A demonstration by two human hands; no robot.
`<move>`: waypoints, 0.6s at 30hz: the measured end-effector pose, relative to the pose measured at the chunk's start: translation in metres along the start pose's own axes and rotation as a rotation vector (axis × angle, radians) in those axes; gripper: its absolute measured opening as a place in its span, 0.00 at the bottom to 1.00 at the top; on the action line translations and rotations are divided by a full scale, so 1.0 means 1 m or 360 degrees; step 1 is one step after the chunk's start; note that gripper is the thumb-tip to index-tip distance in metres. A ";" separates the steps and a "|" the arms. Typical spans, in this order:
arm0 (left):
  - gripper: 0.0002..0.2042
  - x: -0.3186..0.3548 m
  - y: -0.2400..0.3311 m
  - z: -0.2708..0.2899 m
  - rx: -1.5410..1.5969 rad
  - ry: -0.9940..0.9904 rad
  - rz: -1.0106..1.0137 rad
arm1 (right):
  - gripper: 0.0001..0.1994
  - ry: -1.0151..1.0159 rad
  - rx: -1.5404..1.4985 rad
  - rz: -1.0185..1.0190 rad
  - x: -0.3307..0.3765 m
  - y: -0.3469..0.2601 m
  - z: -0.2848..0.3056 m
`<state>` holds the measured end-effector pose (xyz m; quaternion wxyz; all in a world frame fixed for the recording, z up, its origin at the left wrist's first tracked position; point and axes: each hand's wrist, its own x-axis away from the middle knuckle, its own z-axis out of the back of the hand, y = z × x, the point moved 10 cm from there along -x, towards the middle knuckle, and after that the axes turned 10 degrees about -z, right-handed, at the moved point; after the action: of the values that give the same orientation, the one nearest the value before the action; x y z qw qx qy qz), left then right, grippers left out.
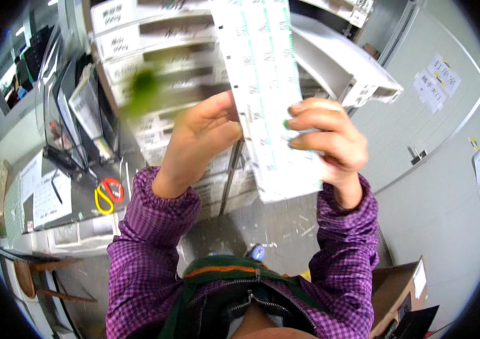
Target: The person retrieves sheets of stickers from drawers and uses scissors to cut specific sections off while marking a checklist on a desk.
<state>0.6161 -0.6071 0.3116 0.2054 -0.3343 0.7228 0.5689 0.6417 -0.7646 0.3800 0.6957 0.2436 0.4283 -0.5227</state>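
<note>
A long stack of white printed label sheets (265, 96) with green markings is held up before me, slightly blurred and reaching past the top edge. My right hand (333, 138) grips its right side, with the fingers curled over the front. A small green spot shows by those fingertips. At the left edge, my left hand (206, 133) is closed against the sheets. Its fingertips are partly hidden behind them, and the thumb lies along the edge.
Shelf trays (118, 48) are stacked behind the sheets, with a blurred green patch (145, 85) before them. On the left desk lie red-and-yellow scissors (104, 198) and written papers (52, 198), near a file rack (82, 113). A door (437, 107) stands right; a cardboard box (401, 282) sits lower right.
</note>
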 end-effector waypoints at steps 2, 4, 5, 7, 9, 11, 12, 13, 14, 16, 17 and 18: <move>0.16 0.030 -0.014 0.015 -0.0002 0.0141 0.0183 | 0.08 -0.0048 0.0153 -0.0099 0.012 -0.004 -0.033; 0.13 0.057 -0.024 0.034 0.0038 0.0331 0.0294 | 0.08 -0.0051 0.0127 -0.0229 0.025 -0.004 -0.055; 0.13 0.067 -0.024 0.042 -0.0077 0.0313 0.0239 | 0.08 -0.0040 0.0086 -0.0281 0.029 -0.004 -0.063; 0.13 0.086 -0.017 0.053 -0.0104 0.0380 0.0167 | 0.10 0.0030 0.0016 -0.0521 0.040 0.002 -0.075; 0.12 0.109 -0.006 0.064 -0.0147 0.0443 0.0148 | 0.11 0.0188 -0.0210 -0.0906 0.059 0.005 -0.083; 0.12 0.133 0.006 0.072 -0.0176 0.0514 0.0143 | 0.12 0.0230 -0.0756 -0.1355 0.090 0.010 -0.108; 0.11 0.147 0.010 0.076 -0.0177 0.0564 0.0168 | 0.14 0.0211 -0.0916 -0.1582 0.107 0.003 -0.121; 0.11 0.162 0.018 0.082 -0.0182 0.0609 0.0189 | 0.15 0.0195 -0.1076 -0.1803 0.122 -0.009 -0.136; 0.11 0.179 0.019 0.088 -0.0171 0.0642 0.0264 | 0.20 0.0083 -0.1028 -0.1826 0.137 -0.023 -0.152; 0.11 0.218 0.022 0.103 -0.0188 0.0661 0.0342 | 0.24 0.0006 -0.1203 -0.1856 0.155 -0.064 -0.187; 0.11 0.239 0.025 0.111 -0.0200 0.0671 0.0402 | 0.26 -0.0034 -0.1311 -0.1889 0.163 -0.088 -0.206; 0.12 0.254 0.033 0.117 -0.0196 0.0656 0.0408 | 0.27 -0.0067 -0.1337 -0.2020 0.170 -0.106 -0.225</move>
<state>0.4071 -0.5540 0.1305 -0.0409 -0.3608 0.7497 0.5532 0.4803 -0.7113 0.1307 0.3039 -0.3447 0.6359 -0.6200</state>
